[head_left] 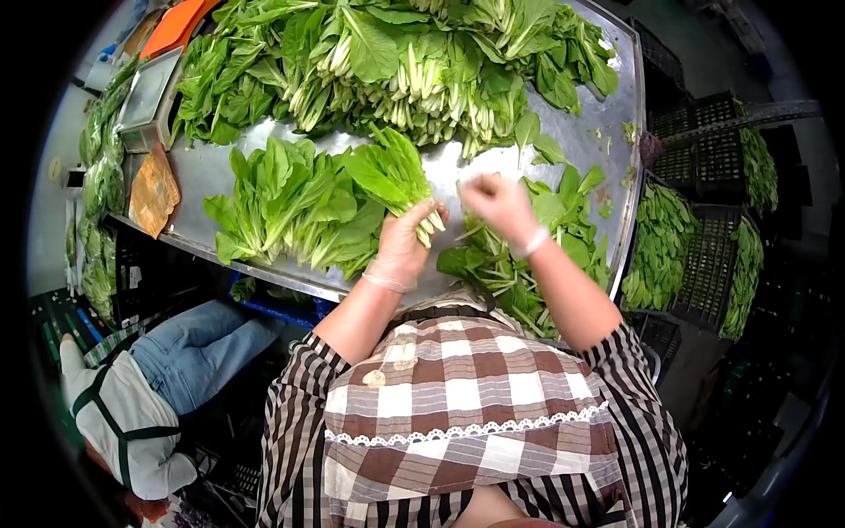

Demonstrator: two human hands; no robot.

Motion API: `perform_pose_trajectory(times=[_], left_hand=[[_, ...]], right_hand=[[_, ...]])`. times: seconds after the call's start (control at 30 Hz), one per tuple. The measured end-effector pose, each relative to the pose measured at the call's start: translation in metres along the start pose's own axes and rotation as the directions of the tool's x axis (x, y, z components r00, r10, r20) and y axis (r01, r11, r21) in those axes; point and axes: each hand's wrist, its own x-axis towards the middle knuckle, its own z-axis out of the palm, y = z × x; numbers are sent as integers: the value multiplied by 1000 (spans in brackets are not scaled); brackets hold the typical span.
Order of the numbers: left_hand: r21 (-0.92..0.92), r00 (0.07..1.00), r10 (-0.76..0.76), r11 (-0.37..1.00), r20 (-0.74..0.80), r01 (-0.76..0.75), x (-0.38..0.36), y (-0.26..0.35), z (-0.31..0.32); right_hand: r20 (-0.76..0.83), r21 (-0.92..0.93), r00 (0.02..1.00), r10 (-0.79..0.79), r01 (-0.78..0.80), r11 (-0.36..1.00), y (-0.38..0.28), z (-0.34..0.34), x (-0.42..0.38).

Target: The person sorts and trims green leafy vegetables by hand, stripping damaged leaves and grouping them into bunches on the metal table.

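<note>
My left hand (403, 245), in a thin clear glove, grips a bunch of leafy greens (387, 172) by its pale stems, leaves pointing up and to the left. My right hand (498, 202), also gloved, hovers just right of those stems with fingers curled; I cannot tell whether anything is in it. Both hands are over a steel table (572, 141). A sorted pile of greens (290, 207) lies left of my left hand. Loose leaves and trimmings (519, 264) lie under my right forearm.
A large heap of greens (414, 62) covers the table's far side. A scale (145, 101) stands at the table's left end beside bagged greens (101, 176). Black crates (704, 255) holding greens stand right. A person in jeans (189, 348) crouches lower left.
</note>
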Motion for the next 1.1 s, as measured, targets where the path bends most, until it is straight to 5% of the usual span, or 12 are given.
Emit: perform_pose_trajectory(times=[0.07,0.13,0.23,0.33,0.47,0.6,0.9,1.1], left_hand=[[-11,999,-40,999,-2,40,-1,-1,-1],[-10,999,-53,999,7,53,-3,-1,-2],[22,998,-61,998,-34,61,-5,2,-2],[37,997,-71,997,-13,71,-3,3,-7],[41,995,-86,995,-55,89,-5,3,4],[63,988,-101,992,-113,109,-10,7,19],[78,997,-67,995,24,65,-1,-18,4],[188,999,-18,982,42,9,-12,-24,16]], right_hand=[[-164,38,986,4,3,999,-14,-1,58],[-225,-138,965,135,-169,976,-42,-8,98],[-264,-253,952,153,-221,942,-35,-3,132],[-235,-136,945,228,-264,955,-10,-3,145],[-136,249,935,328,-288,925,20,-3,139],[45,612,924,380,-326,720,-6,-19,80],[33,846,941,336,-205,492,12,11,-21],[101,761,951,291,-262,594,-3,18,-48]])
